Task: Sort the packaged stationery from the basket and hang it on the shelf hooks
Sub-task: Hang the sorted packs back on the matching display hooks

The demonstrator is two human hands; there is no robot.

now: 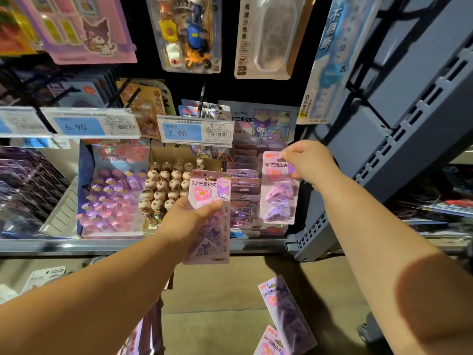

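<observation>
Gripping a clip pack, left hand; right hand pinching the top of another pack.

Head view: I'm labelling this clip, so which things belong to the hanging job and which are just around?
Job: left hand gripping a clip pack; right hand pinching a second pack; shelved packs; spare packs below.
Around: price tag, doll box, toy pack.

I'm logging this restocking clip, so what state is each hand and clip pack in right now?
left hand: grips a pack, thumb across its front.
left pack: held upright, not on a hook.
right hand: pinches a second pack's top corner.
right pack: upright before the matching row; hooked or not, cannot tell.
spare packs: lying tilted below, unhung.
</observation>
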